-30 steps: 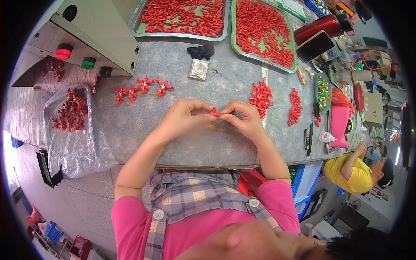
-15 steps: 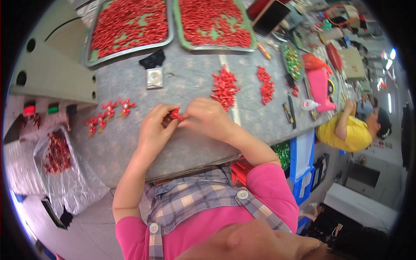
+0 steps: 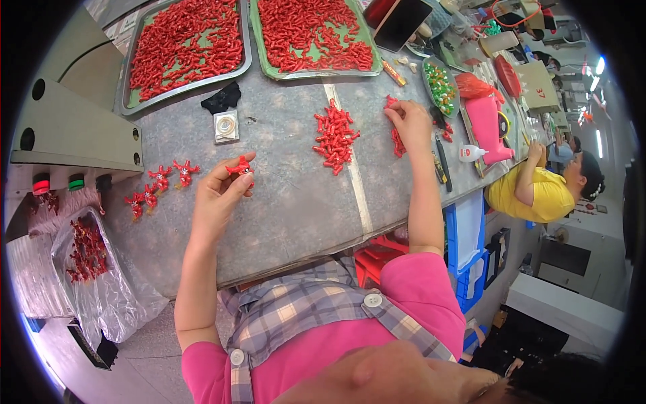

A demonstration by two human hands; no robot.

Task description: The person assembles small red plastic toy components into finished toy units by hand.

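My left hand (image 3: 217, 198) is closed on a small red plastic figure (image 3: 240, 165), held up between thumb and fingers above the grey table. Farther right, my right hand (image 3: 413, 128) reaches into a small pile of red pieces (image 3: 398, 144). Its thumb and forefinger are pinched together there, and whatever lies between the tips is too small to make out. Between the two hands sits a larger heap of red pieces (image 3: 336, 138). Several red figures with spread limbs (image 3: 160, 178) lie in a slanting row left of my left hand.
Two metal trays of red pieces, one left (image 3: 248, 50) and one right (image 3: 316, 75), stand at the back. A grey machine (image 3: 74, 128) borders the left, above a plastic-lined bin (image 3: 91, 249). On the right are a bowl of green beads (image 3: 441, 86), a glue bottle (image 3: 472, 153) and a co-worker in yellow (image 3: 538, 192).
My hands have parted from the red figure they worked on together. The left keeps it, moving slightly left; the right has swung right to the small pile. The whole view shifted a little.
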